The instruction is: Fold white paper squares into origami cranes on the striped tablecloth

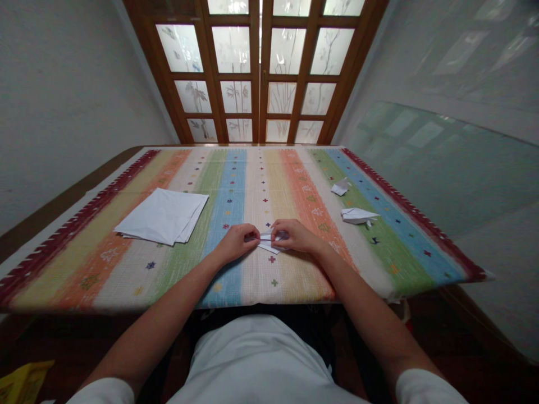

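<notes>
A small piece of folded white paper (268, 245) is between my two hands, just above or on the striped tablecloth. My left hand (240, 241) pinches its left side, with thumb and fingertips together. On the right side, my right hand (295, 235) has its fingers closed on the same paper and hides part of it. Fold lines show across the paper, but its full shape is covered by my fingers.
A stack of white paper sheets (162, 216) lies to the left on the tablecloth (256, 185). Two folded paper figures (359, 215) (340, 187) rest to the right. Wooden doors with glass panes (259, 73) stand beyond the table. Something yellow (27, 381) is low at the left.
</notes>
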Demonstrator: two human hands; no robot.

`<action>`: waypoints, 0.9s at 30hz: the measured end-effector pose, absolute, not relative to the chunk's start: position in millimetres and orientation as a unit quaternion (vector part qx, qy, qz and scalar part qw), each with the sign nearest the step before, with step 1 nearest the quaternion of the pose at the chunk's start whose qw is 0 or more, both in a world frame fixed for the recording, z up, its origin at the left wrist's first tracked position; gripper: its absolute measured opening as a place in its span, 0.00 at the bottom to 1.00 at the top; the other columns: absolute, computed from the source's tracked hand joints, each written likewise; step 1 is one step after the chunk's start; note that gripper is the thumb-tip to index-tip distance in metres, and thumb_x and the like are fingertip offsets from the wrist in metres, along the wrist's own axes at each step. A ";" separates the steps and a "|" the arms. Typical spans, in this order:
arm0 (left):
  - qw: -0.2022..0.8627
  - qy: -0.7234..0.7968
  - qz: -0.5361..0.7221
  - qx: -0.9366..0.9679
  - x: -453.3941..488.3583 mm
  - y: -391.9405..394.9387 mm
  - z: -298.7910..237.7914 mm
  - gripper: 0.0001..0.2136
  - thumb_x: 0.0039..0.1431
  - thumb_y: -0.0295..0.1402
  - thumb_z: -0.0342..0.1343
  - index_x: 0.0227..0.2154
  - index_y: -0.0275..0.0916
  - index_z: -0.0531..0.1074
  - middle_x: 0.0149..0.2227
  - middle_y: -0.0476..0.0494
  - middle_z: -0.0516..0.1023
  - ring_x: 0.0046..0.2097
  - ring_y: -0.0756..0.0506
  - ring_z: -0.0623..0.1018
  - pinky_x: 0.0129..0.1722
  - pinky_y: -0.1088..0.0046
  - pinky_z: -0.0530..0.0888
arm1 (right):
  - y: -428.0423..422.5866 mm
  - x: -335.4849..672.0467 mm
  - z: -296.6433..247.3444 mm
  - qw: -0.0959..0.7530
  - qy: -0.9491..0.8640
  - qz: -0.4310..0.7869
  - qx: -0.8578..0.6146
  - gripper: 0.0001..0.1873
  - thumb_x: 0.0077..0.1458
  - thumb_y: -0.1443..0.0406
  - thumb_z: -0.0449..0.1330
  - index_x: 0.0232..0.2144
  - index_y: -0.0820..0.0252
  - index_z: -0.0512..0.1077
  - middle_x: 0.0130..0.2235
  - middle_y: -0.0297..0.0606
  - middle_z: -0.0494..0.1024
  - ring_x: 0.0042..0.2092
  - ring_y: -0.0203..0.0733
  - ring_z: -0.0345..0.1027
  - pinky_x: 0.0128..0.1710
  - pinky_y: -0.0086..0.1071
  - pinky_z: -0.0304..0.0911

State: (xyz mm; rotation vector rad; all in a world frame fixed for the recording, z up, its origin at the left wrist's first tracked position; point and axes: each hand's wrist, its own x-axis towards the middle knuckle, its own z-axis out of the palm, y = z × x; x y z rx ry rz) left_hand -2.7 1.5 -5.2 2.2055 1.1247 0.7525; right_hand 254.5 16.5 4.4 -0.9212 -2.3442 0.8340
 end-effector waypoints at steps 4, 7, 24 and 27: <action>0.290 0.419 0.280 0.814 -4.3 1.7 -3.3 0.02 0.59 0.25 0.64 0.33 0.38 0.79 0.30 0.50 0.80 0.33 0.48 0.76 0.36 0.72 0.69 | 13.7 254.4 6.5 0.259 -0.843 0.306 -0.360 0.08 0.53 0.68 0.70 0.37 0.59 0.77 0.37 0.35 0.79 0.36 0.40 0.70 0.39 0.31 0.63; 0.298 0.415 0.317 0.800 -4.8 0.6 -1.9 0.04 0.59 0.28 0.66 0.35 0.38 0.77 0.33 0.49 0.80 0.35 0.48 0.78 0.38 0.72 0.73 | 11.8 253.1 6.8 0.293 -0.823 0.314 -0.373 0.25 0.51 0.68 0.72 0.51 0.57 0.73 0.40 0.35 0.81 0.37 0.41 0.72 0.39 0.32 0.65; 0.164 0.339 0.349 0.858 -5.0 -1.5 -4.9 0.06 0.63 0.22 0.59 0.38 0.40 0.76 0.43 0.43 0.83 0.45 0.44 0.82 0.49 0.67 0.78 | 5.1 235.6 4.7 0.313 -0.893 0.064 -0.317 0.12 0.65 0.76 0.60 0.31 0.56 0.70 0.40 0.43 0.75 0.42 0.46 0.67 0.43 0.36 0.62; 0.139 0.353 0.315 0.870 -4.9 -1.3 -5.7 0.07 0.63 0.21 0.58 0.37 0.40 0.76 0.42 0.42 0.82 0.45 0.44 0.81 0.49 0.67 0.77 | 4.9 236.9 8.2 0.293 -0.892 0.079 -0.336 0.11 0.66 0.73 0.61 0.31 0.56 0.71 0.40 0.43 0.75 0.43 0.46 0.66 0.43 0.37 0.61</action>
